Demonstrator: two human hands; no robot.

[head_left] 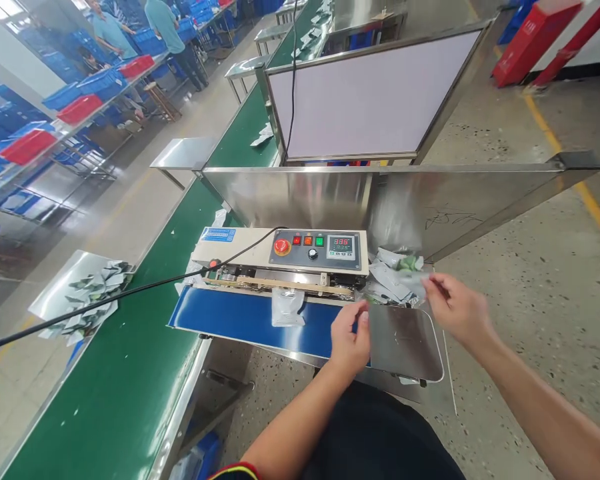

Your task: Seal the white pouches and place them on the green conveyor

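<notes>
My right hand (457, 307) pinches the edge of a whitish foil packet (414, 281), beside a loose pile of similar packets (387, 277) at the machine's right end. Over the right part of the blue conveyor belt (230, 317) is my left hand (349, 339), its thumb and fingers curled together; nothing shows between them. A cream bag sealing machine (250, 248) stands behind the belt, with buttons and a lit red display (341, 247). One silvery packet (287, 308) hangs from the sealing band onto the blue belt, apart from both hands.
A metal plate (405, 340) extends the blue belt to the right. A black cable (105, 303) crosses the left side. The long green conveyor (115, 360) runs diagonally past a tray of packets (55, 283). A steel panel (300, 193) rises behind; people (165, 30) stand at far tables.
</notes>
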